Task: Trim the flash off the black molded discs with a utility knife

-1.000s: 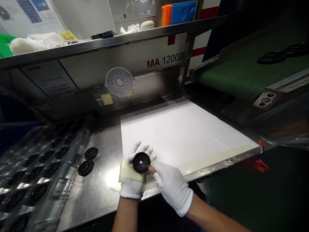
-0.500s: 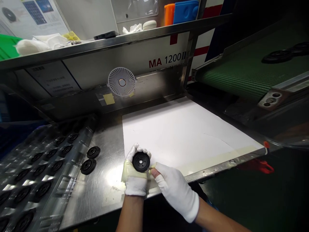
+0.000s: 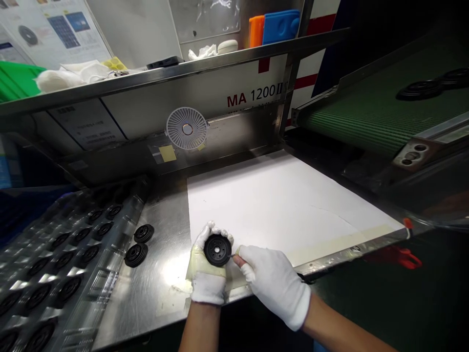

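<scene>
My gloved left hand [image 3: 208, 266] is closed around a round black plastic wheel [image 3: 217, 250] with a small hole at its centre. The wheel's flat face is turned up toward me. My gloved right hand [image 3: 273, 276] pinches a small thin pointed tool [image 3: 232, 256], its bare thumb tip showing. That tool's tip meets the lower right rim of the wheel; most of it is hidden in the fingers, so I cannot tell its exact kind. Left of my hands, two more black wheels [image 3: 136, 254] lie close together on the metal table [image 3: 157, 274].
A clear plastic tray [image 3: 106, 274] holding several black wheels fills the left side. White paper [image 3: 264, 200] covers the table's middle. At the right runs a green conveyor belt [image 3: 366, 117] carrying black wheels [image 3: 419, 90]. Behind stand a small fan [image 3: 187, 128] and a shelf [image 3: 205, 65].
The whole view has shifted slightly, with the scene sitting a little lower. Both hands stay at the wheel, and the right hand has moved slightly along its rim.
</scene>
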The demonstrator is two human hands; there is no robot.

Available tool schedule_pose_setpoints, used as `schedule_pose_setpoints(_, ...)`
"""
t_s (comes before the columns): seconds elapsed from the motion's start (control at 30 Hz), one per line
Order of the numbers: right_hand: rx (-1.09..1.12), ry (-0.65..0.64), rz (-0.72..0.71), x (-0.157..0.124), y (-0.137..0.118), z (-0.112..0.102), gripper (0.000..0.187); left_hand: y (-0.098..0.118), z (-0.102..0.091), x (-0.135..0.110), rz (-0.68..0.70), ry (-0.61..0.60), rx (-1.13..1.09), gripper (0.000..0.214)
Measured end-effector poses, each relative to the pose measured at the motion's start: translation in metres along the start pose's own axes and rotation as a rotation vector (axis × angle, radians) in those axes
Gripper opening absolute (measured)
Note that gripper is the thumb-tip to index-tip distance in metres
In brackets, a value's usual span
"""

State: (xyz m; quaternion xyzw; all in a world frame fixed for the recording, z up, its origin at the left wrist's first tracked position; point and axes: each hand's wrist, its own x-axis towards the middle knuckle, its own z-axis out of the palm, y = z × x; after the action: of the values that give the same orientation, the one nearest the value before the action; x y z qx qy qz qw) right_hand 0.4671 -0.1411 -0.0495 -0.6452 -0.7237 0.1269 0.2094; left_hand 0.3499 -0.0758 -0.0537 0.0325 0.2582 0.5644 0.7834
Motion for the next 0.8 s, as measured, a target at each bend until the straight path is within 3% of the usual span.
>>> schedule_pose_setpoints(0.1,0.053,-0.030,-0.012,-0.001,0.000,-0.003,0.021,0.001,0.000,0.000,0.007,0.012,0.001,0.005)
schedule_pose_setpoints(0.33,-0.015,0.057,0.017,0.006,0.007,-0.002,0.026,0.001,0.004,-0.001,-0.076,-0.011,-0.039,0.003)
schedule_pose_setpoints(0.57,0.076,-0.015,-0.021,-0.003,0.002,0.001,0.021,0.001,-0.007,0.006,-0.103,-0.010,-0.096,0.006)
schedule_pose_setpoints(0.8,0.172,0.095,0.057,0.001,0.007,-0.006,0.028,0.002,-0.004,0.001,-0.078,-0.049,-0.033,0.004)
